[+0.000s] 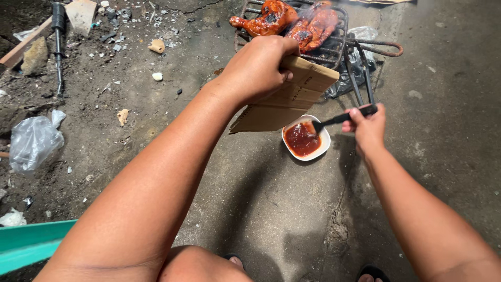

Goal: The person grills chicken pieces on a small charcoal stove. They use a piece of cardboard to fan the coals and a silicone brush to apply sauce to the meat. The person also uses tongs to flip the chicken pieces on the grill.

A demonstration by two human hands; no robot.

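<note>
Gripping a piece of brown cardboard (pixel 292 94), the left hand (pixel 255 68) is closed around its upper edge, holding the sheet tilted just above one white bowl (pixel 322 149) and in front of the grill. Closed as well, the right hand (pixel 367 125) pinches the dark handle of one basting brush (pixel 336 120), whose head dips into the red sauce (pixel 301 138) filling the bowl. That bowl sits on the concrete floor (pixel 271 209), between the two forearms and just this side of a single rusty wire grill (pixel 334 49). Two pieces of chicken (pixel 269 18) lie side by side on the grill, both glazed orange-red with charred black patches. One pair of metal tongs (pixel 360 73) leans against the grill's right edge, reaching towards the right hand. The sauce looks thick and glossy, dark red, smeared up the bowl's inner wall. The cardboard is plain, flat and creased, with a torn lower corner. Off to the left, one crumpled clear plastic bag (pixel 34 141) rests on dirty ground among scattered debris, and a turquoise edge (pixel 31 240) shows at the lower left corner.
</note>
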